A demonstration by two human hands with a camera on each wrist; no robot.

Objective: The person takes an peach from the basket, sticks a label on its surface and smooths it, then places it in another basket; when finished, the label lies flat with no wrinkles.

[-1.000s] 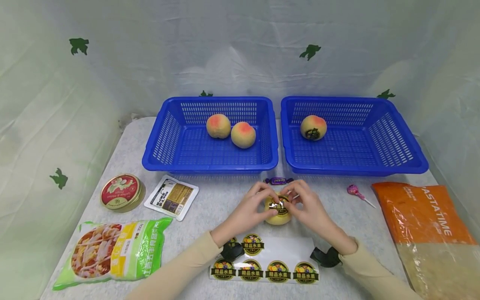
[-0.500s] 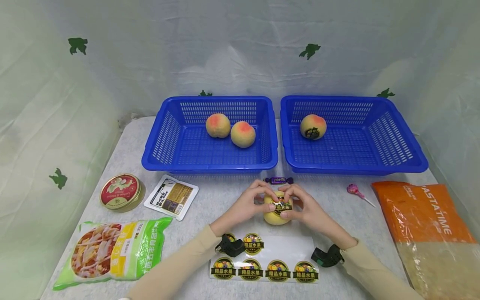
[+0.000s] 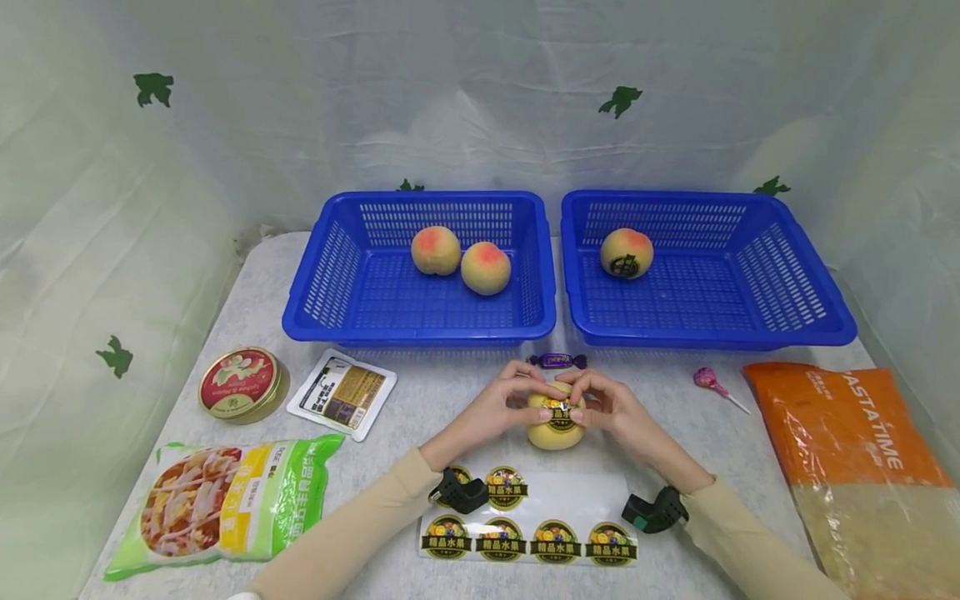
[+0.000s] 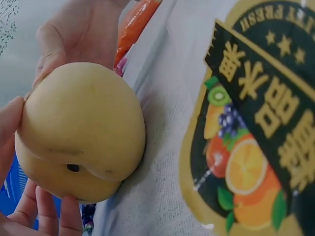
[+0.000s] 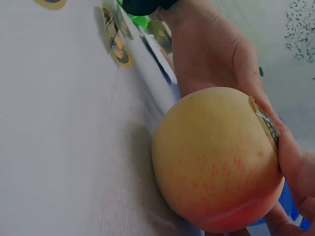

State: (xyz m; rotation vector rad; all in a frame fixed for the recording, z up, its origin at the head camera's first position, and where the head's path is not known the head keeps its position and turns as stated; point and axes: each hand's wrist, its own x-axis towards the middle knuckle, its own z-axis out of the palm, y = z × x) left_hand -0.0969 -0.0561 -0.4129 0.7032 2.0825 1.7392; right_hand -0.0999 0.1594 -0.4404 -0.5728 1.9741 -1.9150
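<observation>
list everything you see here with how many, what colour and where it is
table: one, pale grey, under everything
backdrop: one, pale, dark green shapes, around table
left basket: one, blue, back
right basket: one, blue, back
plain peaches: two, yellow-pink, left basket
stickered peach: one, yellow-pink, right basket
tin: one, red and gold, left
flat pack: one, white and brown, beside tin
green bag: one, green and yellow, front left
purple candy: one, before baskets
lollipop: one, pink, right
orange bag: one, orange and clear, far right
sticker sheet: one, white, front
sheet stickers: six visible, black-gold
held peach: one, yellow-red, beyond sheet
held sticker: one, black-gold, on held peach
sleeves: two, beige
wrist cameras: two, black
left hand: one, held peach's left
right hand: one, held peach's right
</observation>
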